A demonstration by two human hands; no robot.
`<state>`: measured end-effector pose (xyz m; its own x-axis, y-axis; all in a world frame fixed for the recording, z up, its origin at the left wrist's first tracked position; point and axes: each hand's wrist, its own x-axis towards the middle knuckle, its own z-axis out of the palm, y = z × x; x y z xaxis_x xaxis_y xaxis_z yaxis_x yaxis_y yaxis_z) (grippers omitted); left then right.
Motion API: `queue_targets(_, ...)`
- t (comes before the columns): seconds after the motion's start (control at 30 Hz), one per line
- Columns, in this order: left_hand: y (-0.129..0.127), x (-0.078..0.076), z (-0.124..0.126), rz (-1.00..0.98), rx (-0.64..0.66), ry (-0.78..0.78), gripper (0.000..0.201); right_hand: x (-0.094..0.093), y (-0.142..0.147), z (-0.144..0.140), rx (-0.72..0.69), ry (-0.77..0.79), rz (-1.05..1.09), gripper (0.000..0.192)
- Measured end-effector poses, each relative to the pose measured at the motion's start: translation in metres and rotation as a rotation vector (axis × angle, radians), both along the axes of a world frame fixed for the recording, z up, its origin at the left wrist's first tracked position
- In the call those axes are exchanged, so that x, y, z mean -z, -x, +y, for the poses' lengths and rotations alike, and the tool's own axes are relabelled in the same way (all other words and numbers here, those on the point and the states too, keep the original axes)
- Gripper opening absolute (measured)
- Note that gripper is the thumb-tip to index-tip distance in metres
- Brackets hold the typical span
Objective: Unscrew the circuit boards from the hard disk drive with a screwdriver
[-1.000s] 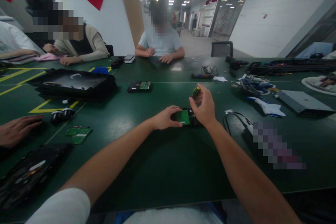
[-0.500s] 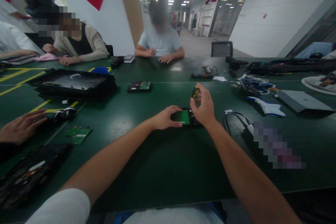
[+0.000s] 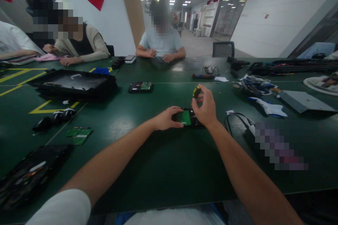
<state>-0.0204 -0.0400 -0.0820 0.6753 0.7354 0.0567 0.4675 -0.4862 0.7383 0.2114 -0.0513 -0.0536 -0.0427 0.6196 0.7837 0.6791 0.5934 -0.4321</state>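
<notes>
In the head view a hard drive (image 3: pixel 184 117) with its green circuit board facing up lies on the dark green table. My left hand (image 3: pixel 167 118) grips its left end, thumb along the near edge and fingers over the far edge. Above the drive's right end, my right hand (image 3: pixel 205 107) is closed on a yellow and black screwdriver (image 3: pixel 196 91), its handle standing nearly upright. The screwdriver's tip is hidden behind my right hand, so I cannot tell whether it touches the drive.
Another hard drive (image 3: pixel 140 87) lies farther back. Left are a black plastic tray (image 3: pixel 74 82), green circuit boards (image 3: pixel 79 134) and a black casing (image 3: pixel 33 174). Right are a blue-and-white glove (image 3: pixel 268 107), a grey metal box (image 3: pixel 307 101) and a power cable (image 3: pixel 239 115). People sit across the table.
Another person's hand at the left has gone from view, uncovering black cylindrical parts. The screwdriver handle looks slightly turned in my right hand. My left hand and the hard drive stay put.
</notes>
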Motion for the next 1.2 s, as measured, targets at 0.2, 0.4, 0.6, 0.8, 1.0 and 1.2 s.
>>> queue_targets(0.2,0.0009,-0.0013,-0.0005,0.019,-0.011,0.026,0.086,-0.0038,-0.0004,-0.0031,-0.007,0.010,-0.011,0.062)
queue_targets(0.4,-0.0001,-0.0029,-0.0013,0.007,-0.009,0.025,0.086,-0.0047,-0.0004,-0.0037,-0.009,0.019,-0.008,0.062)
queue_targets(0.6,0.0001,-0.0015,-0.0009,0.005,-0.013,0.026,0.086,-0.0051,-0.0013,-0.0037,-0.013,0.026,-0.026,0.063)
queue_targets(0.8,-0.0004,-0.0020,-0.0002,0.011,-0.020,0.020,0.086,-0.0046,-0.0014,-0.0032,-0.027,0.038,-0.033,0.065)
queue_targets(1.0,-0.0004,-0.0029,-0.0016,0.006,-0.013,0.010,0.085,-0.0047,-0.0039,-0.0010,-0.036,0.017,-0.037,0.060)
queue_targets(1.2,-0.0003,-0.0009,-0.0004,0.015,-0.009,-0.001,0.087,-0.0052,-0.0040,-0.0011,-0.004,0.021,-0.037,0.058)
